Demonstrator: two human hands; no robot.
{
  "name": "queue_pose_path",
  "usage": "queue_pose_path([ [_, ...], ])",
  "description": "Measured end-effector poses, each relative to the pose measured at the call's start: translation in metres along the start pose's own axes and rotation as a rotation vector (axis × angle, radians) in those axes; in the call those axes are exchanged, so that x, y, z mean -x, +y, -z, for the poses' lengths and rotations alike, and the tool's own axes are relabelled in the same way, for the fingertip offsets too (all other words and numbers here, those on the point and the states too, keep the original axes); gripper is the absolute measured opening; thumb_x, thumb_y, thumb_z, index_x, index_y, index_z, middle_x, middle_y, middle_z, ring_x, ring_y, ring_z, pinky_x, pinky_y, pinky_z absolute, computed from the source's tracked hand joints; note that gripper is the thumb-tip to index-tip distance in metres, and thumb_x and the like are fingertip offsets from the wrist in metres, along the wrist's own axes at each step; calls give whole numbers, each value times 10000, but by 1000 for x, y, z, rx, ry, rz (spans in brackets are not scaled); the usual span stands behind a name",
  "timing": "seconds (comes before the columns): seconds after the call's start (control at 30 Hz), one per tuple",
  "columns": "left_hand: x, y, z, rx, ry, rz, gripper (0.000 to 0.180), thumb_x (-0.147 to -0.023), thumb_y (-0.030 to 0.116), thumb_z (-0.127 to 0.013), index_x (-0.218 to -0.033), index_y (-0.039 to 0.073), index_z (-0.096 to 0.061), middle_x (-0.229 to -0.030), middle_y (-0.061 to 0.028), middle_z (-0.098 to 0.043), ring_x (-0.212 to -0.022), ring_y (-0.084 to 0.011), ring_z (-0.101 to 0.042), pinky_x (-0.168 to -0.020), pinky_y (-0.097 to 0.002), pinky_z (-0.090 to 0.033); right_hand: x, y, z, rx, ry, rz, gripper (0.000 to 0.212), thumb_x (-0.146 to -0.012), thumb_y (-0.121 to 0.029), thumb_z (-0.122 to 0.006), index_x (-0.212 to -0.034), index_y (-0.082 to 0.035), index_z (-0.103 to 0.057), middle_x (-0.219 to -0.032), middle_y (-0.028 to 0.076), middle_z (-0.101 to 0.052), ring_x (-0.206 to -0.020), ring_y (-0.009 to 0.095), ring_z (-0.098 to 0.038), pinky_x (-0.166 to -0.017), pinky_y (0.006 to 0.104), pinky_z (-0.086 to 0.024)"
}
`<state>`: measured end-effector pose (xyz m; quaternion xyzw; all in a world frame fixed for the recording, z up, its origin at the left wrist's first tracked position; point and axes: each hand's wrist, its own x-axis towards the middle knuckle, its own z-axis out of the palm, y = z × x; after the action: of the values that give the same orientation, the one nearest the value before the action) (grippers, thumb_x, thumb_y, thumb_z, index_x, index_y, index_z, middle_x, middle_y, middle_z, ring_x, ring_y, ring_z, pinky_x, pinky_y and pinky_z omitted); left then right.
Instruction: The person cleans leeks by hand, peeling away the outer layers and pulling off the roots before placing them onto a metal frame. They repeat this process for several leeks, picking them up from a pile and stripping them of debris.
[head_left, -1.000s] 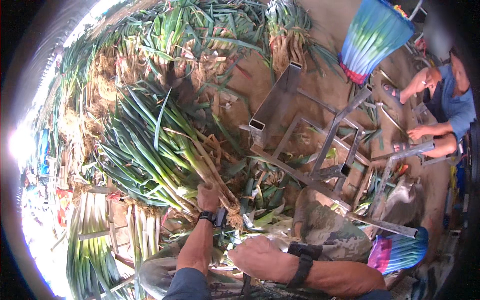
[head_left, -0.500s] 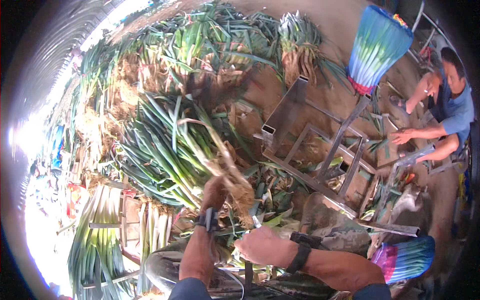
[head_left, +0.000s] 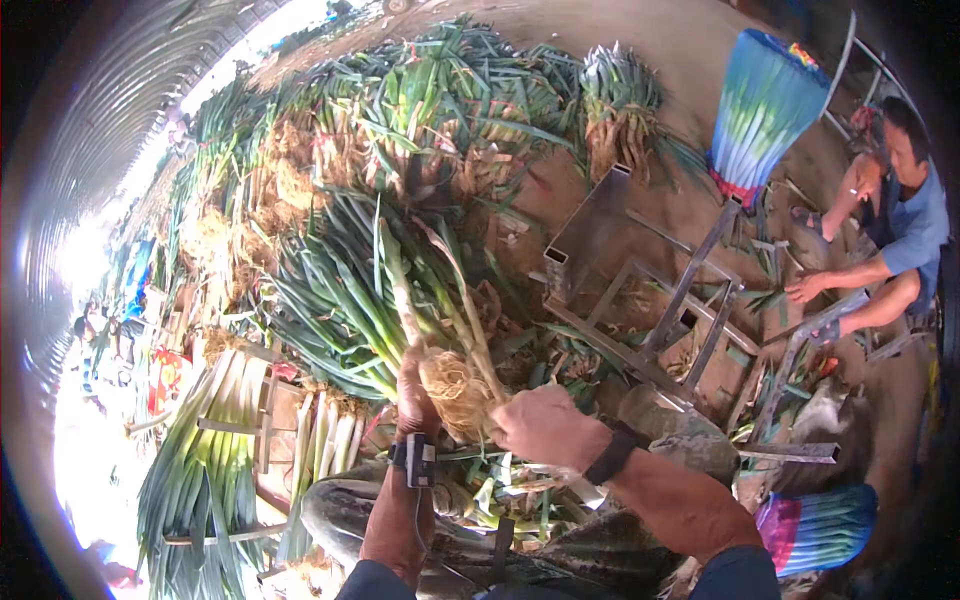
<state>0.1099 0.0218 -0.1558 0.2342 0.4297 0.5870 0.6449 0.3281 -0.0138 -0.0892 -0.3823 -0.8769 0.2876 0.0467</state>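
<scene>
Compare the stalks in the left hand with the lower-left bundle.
The held stalks have roots toward the picture's bottom; the lower-left bundle, toward its top. The left hand grips the held stalks; the lower-left bundle lies unheld. Both have green leaves and pale shafts.

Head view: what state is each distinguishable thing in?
White-and-green leek: gripped, tan roots attached
Bare left hand: closed around the leek
Bare right hand: fingers curled, by the roots; grip unclear
Black right-wrist strap: fastened
Grey metal tube frame: assembled
Tall blue-green printed sleeve: filled out, wide end uppermost
</scene>
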Motion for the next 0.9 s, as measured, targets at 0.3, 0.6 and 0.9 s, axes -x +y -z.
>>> queue_pose_path([
  [0.3,106,8,-34,239,-234,84,475,-904,330,-689,-1240,29,-538,-1031,-85,-650,-951,-241,-648,-848,-409,-547,-37,10,20,-489,295,-108,374,-985,-372,-541,-891,-37,-677,-698,80,-664,-634,180,-645,-608,328,-516],
  [0.6,170,1,-73,187,-589,439,496,-853,263,-762,-1201,37,-489,-1019,-106,-623,-1026,-237,-619,-887,-390,-510,-54,1,-4,-1537,-33,-292,460,-936,-426,-661,-1025,24,-648,-910,102,-682,-745,145,-651,-635,300,-539],
  [0.9,111,66,-25,-702,-856,392,435,-930,331,-673,-1235,31,-589,-1055,-95,-686,-1006,-190,-639,-878,-362,-501,-33,-34,42,-1375,155,-24,419,-969,-327,-640,-1215,10,-599,-915,63,-677,-740,104,-636,-651,247,-516],
])
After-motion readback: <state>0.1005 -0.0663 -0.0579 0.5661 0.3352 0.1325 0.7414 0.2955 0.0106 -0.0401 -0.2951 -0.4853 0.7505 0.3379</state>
